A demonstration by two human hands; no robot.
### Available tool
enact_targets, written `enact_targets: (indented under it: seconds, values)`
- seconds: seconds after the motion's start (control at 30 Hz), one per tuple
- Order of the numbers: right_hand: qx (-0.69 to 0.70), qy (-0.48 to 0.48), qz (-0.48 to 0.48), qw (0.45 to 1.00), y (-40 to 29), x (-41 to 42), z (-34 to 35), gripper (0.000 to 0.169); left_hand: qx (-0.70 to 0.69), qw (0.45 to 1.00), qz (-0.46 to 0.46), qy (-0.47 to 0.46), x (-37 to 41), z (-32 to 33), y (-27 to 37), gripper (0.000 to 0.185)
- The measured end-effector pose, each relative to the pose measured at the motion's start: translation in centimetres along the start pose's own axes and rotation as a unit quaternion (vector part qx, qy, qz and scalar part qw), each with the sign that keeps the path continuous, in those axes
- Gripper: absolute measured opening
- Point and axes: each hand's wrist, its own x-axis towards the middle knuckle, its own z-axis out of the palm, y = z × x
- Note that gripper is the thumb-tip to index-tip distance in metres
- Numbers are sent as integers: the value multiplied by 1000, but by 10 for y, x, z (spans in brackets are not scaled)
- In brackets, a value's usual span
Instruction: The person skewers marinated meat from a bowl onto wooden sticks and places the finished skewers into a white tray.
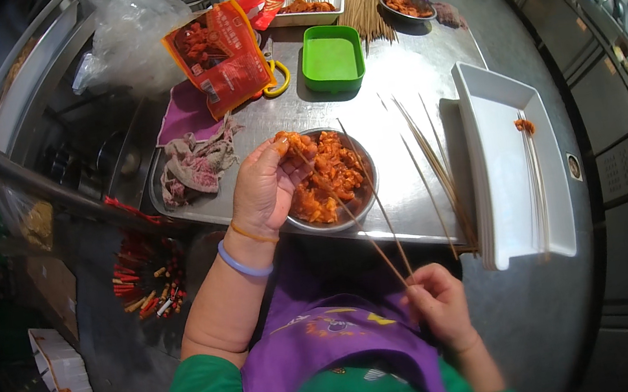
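Note:
My left hand point(270, 181) pinches a piece of red-marinated meat point(296, 140) above the left rim of a round metal bowl point(372, 188). More marinated meat pieces point(330, 206) fill that bowl. Low on the right, near the table's front edge, my right hand point(438, 301) grips two thin wooden skewers point(384, 255) by their lower ends. One skewer's tip reaches the meat in my left hand; the other slants over the bowl with nothing on it. Several loose skewers point(427, 151) lie on the table right of the bowl.
A white tray point(495, 172) at the right holds skewers with some meat. Beyond the bowl are a green plastic box point(331, 57), yellow-handled scissors point(281, 81), a red food packet point(227, 58) and a crumpled cloth point(197, 167). Across the steel table point(392, 66), another person works beside a skewer pile point(364, 11).

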Motion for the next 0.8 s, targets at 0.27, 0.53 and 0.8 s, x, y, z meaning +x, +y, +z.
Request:
enact_targets:
  seconds: [0.27,0.53,0.8]
  values:
    - [-29,25,-9,999,3,-3,-4,7,147,986,54,49,-4,19,6,25]
    - [-23,51,-14,998,2,-8,-6,9,165,986,36,-9,-7,19,14,29]
    - [-36,21,-16,999,-3,-12,-4,10,315,945,90,23,-7,15,10,27]
